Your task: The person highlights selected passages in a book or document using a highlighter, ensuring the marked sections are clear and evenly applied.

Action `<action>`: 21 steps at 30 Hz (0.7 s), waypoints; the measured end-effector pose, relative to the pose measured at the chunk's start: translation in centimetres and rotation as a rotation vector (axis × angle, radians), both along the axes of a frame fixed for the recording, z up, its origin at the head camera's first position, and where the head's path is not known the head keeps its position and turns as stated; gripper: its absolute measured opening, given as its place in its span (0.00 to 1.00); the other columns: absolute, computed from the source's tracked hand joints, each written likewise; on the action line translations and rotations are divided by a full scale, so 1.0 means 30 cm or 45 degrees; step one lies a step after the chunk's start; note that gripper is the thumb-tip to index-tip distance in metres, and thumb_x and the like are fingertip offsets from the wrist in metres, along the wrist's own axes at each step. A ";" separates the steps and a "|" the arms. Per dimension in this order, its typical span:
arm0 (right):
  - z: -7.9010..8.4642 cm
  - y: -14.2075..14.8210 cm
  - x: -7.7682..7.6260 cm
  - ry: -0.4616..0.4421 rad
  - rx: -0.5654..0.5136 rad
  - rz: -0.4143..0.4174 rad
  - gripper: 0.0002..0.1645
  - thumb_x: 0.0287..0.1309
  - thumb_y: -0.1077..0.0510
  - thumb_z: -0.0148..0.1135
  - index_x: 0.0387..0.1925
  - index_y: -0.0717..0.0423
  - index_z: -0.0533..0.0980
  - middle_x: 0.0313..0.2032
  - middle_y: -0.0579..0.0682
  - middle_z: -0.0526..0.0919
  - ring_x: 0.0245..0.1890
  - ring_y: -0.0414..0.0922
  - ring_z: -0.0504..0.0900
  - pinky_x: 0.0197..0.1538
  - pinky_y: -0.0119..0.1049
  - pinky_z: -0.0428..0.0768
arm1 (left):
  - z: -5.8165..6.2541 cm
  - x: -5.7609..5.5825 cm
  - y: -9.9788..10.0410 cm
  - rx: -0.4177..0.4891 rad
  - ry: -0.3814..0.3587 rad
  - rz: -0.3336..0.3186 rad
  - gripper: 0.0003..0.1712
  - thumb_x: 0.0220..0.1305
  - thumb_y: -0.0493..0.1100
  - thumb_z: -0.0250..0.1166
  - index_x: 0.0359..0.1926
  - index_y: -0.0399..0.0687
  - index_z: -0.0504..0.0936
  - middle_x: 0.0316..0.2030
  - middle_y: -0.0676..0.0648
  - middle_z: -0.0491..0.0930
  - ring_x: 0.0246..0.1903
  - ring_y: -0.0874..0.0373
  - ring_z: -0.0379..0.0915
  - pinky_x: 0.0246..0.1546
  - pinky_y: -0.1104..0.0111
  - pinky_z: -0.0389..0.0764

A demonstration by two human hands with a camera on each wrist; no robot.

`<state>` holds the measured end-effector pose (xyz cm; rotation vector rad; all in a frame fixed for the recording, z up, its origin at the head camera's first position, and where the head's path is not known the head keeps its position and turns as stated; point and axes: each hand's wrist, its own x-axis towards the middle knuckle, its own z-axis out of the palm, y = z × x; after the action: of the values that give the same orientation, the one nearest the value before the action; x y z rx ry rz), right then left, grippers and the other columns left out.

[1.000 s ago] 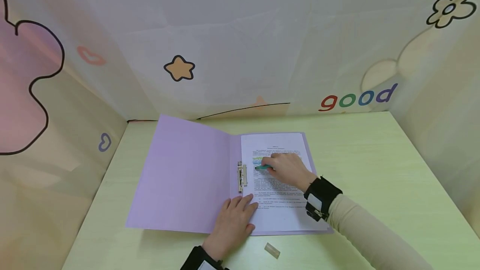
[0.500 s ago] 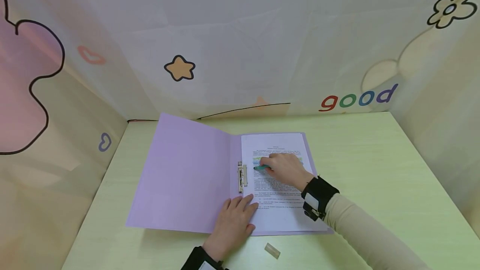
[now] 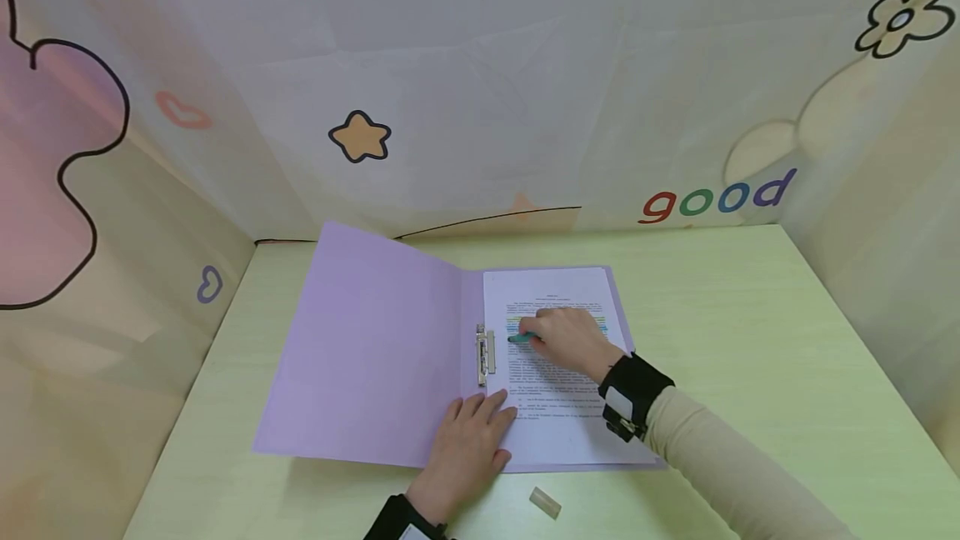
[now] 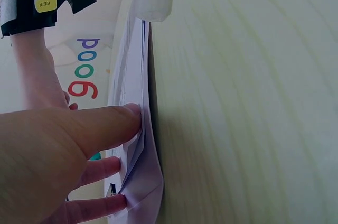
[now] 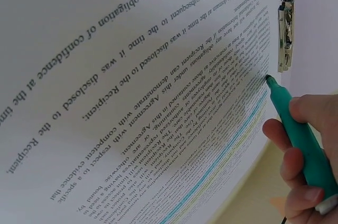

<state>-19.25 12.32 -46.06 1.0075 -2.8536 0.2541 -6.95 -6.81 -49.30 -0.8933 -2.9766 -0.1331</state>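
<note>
A teal highlighter is gripped between the thumb and curled fingers of my right hand. Its tip meets the left margin of the printed page, just below lines marked in yellow and blue. The page lies in an opened purple folder with a metal clip along the spine. My left hand rests with fingers spread on the lower left corner of the page and the folder's spine. In the left wrist view its thumb lies at the paper's lower edge.
A small translucent grey piece lies on the pale wooden table in front of the folder. The folder's left cover stands slightly raised off the table. A printed curtain closes off the back and sides.
My right hand has shifted slightly left with the highlighter, its tip staying near the left margin. More of the blue marking shows at the line's right end. My left hand stays put.
</note>
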 end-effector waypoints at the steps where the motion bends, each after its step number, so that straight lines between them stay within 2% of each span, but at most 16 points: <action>1: -0.001 -0.001 -0.001 0.004 0.005 0.004 0.08 0.50 0.58 0.63 0.36 0.47 0.79 0.27 0.46 0.81 0.17 0.37 0.65 0.15 0.26 0.60 | 0.000 0.000 0.000 0.002 0.005 -0.001 0.29 0.53 0.55 0.63 0.56 0.55 0.72 0.60 0.49 0.67 0.55 0.51 0.62 0.55 0.53 0.66; 10: 0.001 -0.009 -0.009 0.036 0.044 0.029 0.08 0.50 0.60 0.62 0.34 0.47 0.80 0.25 0.45 0.80 0.16 0.37 0.65 0.15 0.26 0.62 | -0.005 0.002 -0.001 0.010 0.053 -0.009 0.29 0.51 0.55 0.64 0.55 0.54 0.73 0.59 0.49 0.68 0.54 0.51 0.64 0.54 0.54 0.66; 21: -0.005 -0.006 -0.018 0.007 0.075 0.006 0.08 0.50 0.59 0.62 0.33 0.45 0.80 0.25 0.45 0.80 0.16 0.37 0.64 0.15 0.27 0.60 | -0.003 0.003 0.002 -0.001 0.022 -0.005 0.29 0.53 0.55 0.63 0.56 0.54 0.72 0.59 0.49 0.67 0.55 0.50 0.63 0.55 0.53 0.65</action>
<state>-19.80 12.15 -46.20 1.0241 -2.8703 0.1680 -6.86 -6.76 -49.39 -0.8953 -2.9595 -0.1240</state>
